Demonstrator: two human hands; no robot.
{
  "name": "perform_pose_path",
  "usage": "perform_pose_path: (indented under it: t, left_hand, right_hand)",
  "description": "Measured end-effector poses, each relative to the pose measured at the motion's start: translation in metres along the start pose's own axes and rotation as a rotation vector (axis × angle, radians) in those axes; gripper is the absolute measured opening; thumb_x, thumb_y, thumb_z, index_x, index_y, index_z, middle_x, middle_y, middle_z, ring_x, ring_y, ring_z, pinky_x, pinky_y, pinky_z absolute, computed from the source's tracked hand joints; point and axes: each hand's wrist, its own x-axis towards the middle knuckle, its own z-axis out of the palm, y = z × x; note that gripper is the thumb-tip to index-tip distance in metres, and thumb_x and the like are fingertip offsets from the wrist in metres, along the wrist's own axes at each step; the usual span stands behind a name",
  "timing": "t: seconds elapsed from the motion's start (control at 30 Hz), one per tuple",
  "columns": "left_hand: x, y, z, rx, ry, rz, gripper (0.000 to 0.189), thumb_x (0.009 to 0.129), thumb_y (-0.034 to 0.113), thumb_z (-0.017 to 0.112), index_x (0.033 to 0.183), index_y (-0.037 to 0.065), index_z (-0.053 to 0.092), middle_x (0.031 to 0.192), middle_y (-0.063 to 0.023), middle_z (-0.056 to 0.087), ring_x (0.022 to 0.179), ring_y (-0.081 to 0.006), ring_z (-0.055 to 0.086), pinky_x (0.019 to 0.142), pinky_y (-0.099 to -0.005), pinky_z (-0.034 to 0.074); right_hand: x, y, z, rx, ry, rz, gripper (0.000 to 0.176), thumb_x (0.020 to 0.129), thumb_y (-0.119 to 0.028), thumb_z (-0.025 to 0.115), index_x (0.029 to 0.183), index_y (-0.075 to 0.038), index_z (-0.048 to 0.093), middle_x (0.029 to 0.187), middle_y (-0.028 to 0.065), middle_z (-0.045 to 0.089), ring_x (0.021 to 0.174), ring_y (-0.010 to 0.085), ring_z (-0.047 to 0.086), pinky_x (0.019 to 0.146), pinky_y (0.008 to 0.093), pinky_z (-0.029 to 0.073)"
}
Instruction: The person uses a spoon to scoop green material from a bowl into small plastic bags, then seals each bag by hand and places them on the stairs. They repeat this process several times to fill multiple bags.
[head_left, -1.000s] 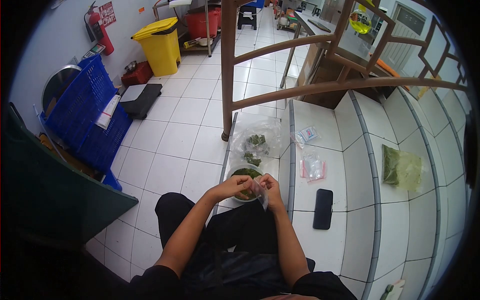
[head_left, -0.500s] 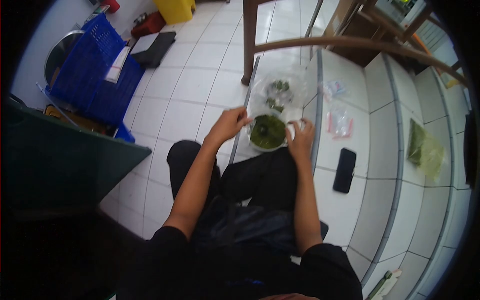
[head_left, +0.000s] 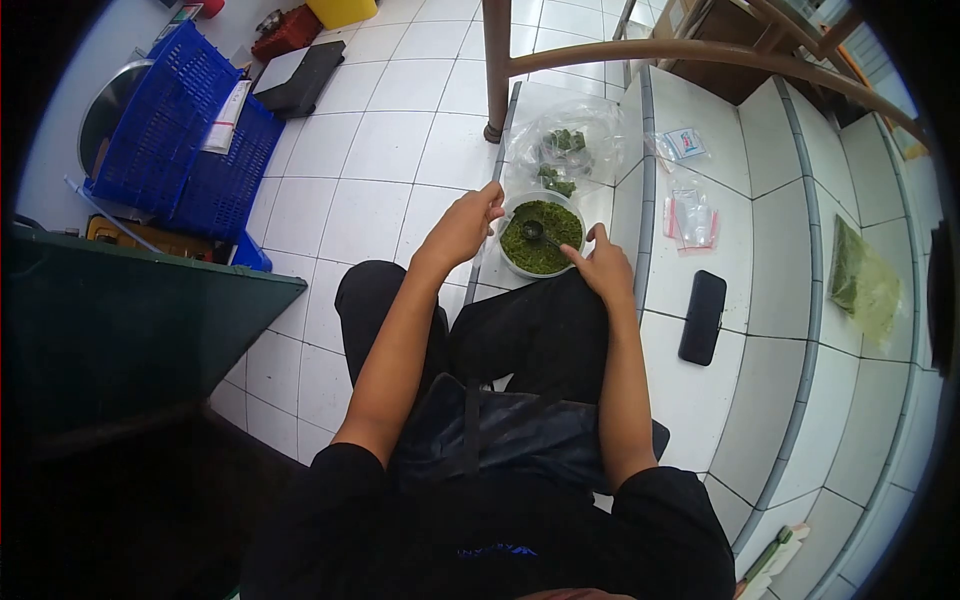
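Note:
A round clear tub [head_left: 508, 262] of chopped green material [head_left: 545, 262] stands on the tiled step just beyond my knees. Inside it lies the dark bowl of a spoon [head_left: 534, 231], whose handle runs toward the right rim. My right hand [head_left: 606, 266] is at that rim, with its thumb on the handle and its index finger raised. At the left rim, my left hand [head_left: 466, 230] has its fingers curled together; what they pinch, perhaps clear plastic, is too small to tell. Behind the tub, clear plastic bags [head_left: 600, 135] hold green clumps [head_left: 566, 141].
A dark phone [head_left: 703, 318] and small clear packets [head_left: 690, 218] lie on the step to the right. Farther right is a bag of green material [head_left: 862, 275]. Blue baskets [head_left: 215, 165] stand at the left, a brown chair frame [head_left: 497, 75] rises ahead.
The spoon bowl has shifted within the tub, and my right thumb has come onto its handle. My left hand stays by the left rim. The whole view has shifted slightly.

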Motion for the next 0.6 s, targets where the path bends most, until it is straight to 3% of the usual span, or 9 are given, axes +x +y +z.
perform_pose_path:
  t: [0.23, 0.3, 0.4, 0.5, 0.6]
  left_hand:
    - [-0.006, -0.009, 0.004, 0.297, 0.041, 0.088, 0.014, 0.102, 0.016, 0.062, 0.107, 0.005, 0.054, 0.097, -0.0158, 0.063, 0.093, -0.0324, 0.063, 0.083, -0.0442, 0.049]
    - [-0.007, -0.005, 0.004, 0.299, -0.065, 0.004, 0.015, 0.099, 0.018, 0.067, 0.106, 0.008, 0.059, 0.100, -0.0151, 0.064, 0.101, -0.0339, 0.062, 0.087, -0.0433, 0.048]
    - [-0.004, -0.014, 0.006, 0.306, -0.143, 0.026, 0.017, 0.095, 0.020, 0.072, 0.102, 0.007, 0.062, 0.100, -0.0147, 0.066, 0.100, -0.0336, 0.063, 0.086, -0.0425, 0.049]
    - [0.000, -0.017, 0.007, 0.291, -0.254, -0.081, 0.017, 0.093, 0.020, 0.074, 0.099, 0.007, 0.065, 0.100, -0.0133, 0.069, 0.101, -0.0331, 0.065, 0.086, -0.0425, 0.050]
    - [-0.002, -0.019, 0.007, 0.338, -0.264, -0.063, 0.017, 0.091, 0.019, 0.076, 0.098, 0.007, 0.065, 0.099, -0.0126, 0.070, 0.100, -0.0331, 0.066, 0.085, -0.0433, 0.051]
  right_hand:
    - [0.009, 0.007, -0.004, 0.213, -0.026, -0.234, 0.031, 0.088, -0.023, 0.081, 0.103, -0.004, 0.061, 0.078, 0.0146, 0.071, 0.077, 0.0341, 0.071, 0.067, 0.0438, 0.052]
    - [0.007, -0.003, 0.004, 0.399, 0.106, -0.415, 0.024, 0.089, -0.018, 0.080, 0.098, -0.002, 0.064, 0.081, 0.0140, 0.071, 0.077, 0.0327, 0.070, 0.069, 0.0409, 0.053]
    - [0.003, -0.013, 0.005, 0.345, 0.058, -0.503, 0.023, 0.089, -0.016, 0.079, 0.102, -0.002, 0.066, 0.087, 0.0148, 0.072, 0.079, 0.0308, 0.071, 0.072, 0.0383, 0.055]
    - [-0.001, -0.021, 0.004, 0.504, -0.001, -0.466, 0.022, 0.089, -0.013, 0.078, 0.104, -0.001, 0.067, 0.090, 0.0156, 0.074, 0.081, 0.0278, 0.073, 0.076, 0.0358, 0.056]
    - [-0.001, -0.022, -0.002, 0.544, -0.037, -0.388, 0.020, 0.090, -0.011, 0.078, 0.104, 0.000, 0.069, 0.093, 0.0145, 0.075, 0.083, 0.0252, 0.074, 0.077, 0.0347, 0.056]
